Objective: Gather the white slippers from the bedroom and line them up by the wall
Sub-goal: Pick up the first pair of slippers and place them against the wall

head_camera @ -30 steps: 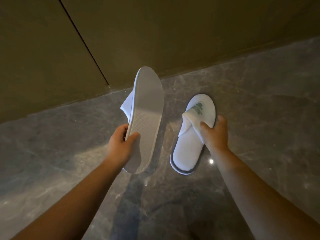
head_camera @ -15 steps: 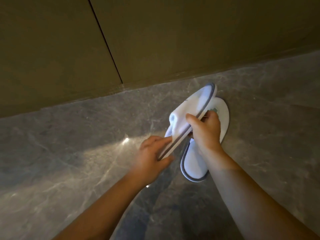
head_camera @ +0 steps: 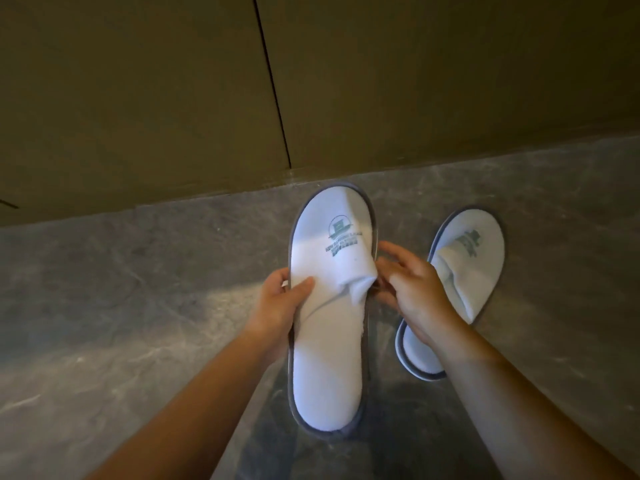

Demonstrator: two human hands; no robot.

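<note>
A white slipper (head_camera: 329, 358) with a grey rim and a green logo is held sole-down above the floor, toe toward the wall. My left hand (head_camera: 280, 306) grips its left edge at the middle, thumb on the insole. My right hand (head_camera: 412, 289) touches its right edge at the strap, fingers spread. A second white slipper (head_camera: 474, 258) lies flat on the floor to the right, toe toward the wall, partly hidden by my right hand and forearm.
An olive-brown wall (head_camera: 415, 81) with a dark vertical seam (head_camera: 273, 84) runs across the top. The floor is glossy grey marble (head_camera: 121, 306) with a bright light reflection left of my hands.
The held slipper has turned from on edge to insole up and moved left of the floor slipper. My right hand has shifted to its strap. The view has come closer.
</note>
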